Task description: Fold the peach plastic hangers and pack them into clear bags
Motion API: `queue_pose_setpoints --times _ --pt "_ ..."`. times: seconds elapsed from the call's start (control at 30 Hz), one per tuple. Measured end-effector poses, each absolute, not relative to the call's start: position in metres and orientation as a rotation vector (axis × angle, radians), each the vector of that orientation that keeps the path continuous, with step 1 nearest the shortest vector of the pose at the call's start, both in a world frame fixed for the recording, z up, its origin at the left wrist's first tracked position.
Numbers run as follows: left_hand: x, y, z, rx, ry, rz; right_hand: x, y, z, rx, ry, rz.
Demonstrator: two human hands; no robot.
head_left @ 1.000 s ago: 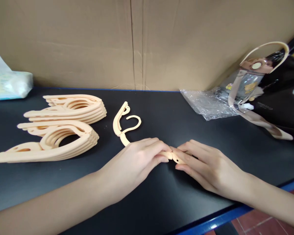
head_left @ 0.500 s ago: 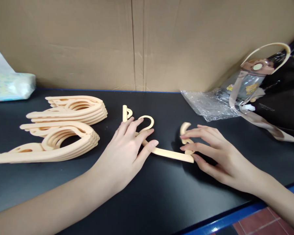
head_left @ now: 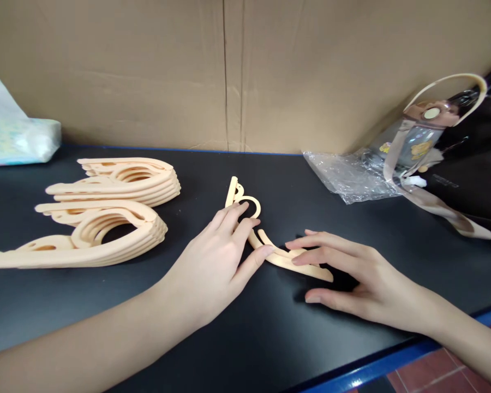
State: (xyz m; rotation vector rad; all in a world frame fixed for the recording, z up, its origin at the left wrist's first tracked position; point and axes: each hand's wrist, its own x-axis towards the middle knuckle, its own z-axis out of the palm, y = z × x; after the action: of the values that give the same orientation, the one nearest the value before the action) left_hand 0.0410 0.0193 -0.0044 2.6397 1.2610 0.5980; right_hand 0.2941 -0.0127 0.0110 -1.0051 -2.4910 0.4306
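A cream plastic folding hanger lies on the black table in front of me, its arms spread apart and a hook ring near the middle. My left hand lies over its centre, thumb and fingertips pressed on it, hiding the joint. Against the right arm rests a curved cream piece. My right hand has its fingers apart, with the index and middle fingertips touching the right arm; the thumb stays off it. Two stacks of folded cream hangers, a front stack and a rear stack, lie to the left.
A tissue pack sits at the back left. At the back right are a clear plastic bag, a bottle with a strap and a black bag. Cardboard stands along the table's far edge.
My right hand has brought the curved piece left and down onto the hanger's right arm. The hanger has turned and shifted slightly right under my left hand, its left arm now leaning.
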Motion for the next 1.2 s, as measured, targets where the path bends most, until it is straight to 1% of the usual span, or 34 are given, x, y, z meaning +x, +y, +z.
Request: queue_pose_setpoints --times 0.2,0.33,0.47,0.57,0.67,0.77,0.93,1.0,1.2 --pt "0.041 0.018 -0.003 2.701 1.173 0.679 0.296 -0.006 0.009 -0.897 -2.533 0.377" --pt "0.045 0.007 0.001 2.609 1.011 0.737 0.303 0.010 0.007 -0.961 -2.512 0.196" --pt "0.047 -0.005 0.007 2.390 0.918 0.711 0.301 0.036 0.009 -1.111 -2.448 0.165" --pt "0.040 0.000 0.009 2.521 0.905 0.707 0.288 0.051 0.014 -1.212 -2.427 0.215" --pt "0.027 0.014 0.009 2.719 0.977 0.681 0.271 0.054 0.018 -1.206 -2.463 0.257" --pt "0.015 0.024 0.006 2.793 1.015 0.668 0.259 0.050 0.021 -1.098 -2.466 0.396" --pt "0.013 0.020 0.001 2.809 1.005 0.577 0.257 0.040 0.021 -0.899 -2.284 1.002" --pt "0.015 0.016 0.001 2.779 1.004 0.562 0.258 0.038 0.019 -0.877 -2.190 1.169" --pt "0.019 0.008 0.005 2.854 0.983 0.668 0.256 0.037 0.016 -1.080 -1.934 1.300"
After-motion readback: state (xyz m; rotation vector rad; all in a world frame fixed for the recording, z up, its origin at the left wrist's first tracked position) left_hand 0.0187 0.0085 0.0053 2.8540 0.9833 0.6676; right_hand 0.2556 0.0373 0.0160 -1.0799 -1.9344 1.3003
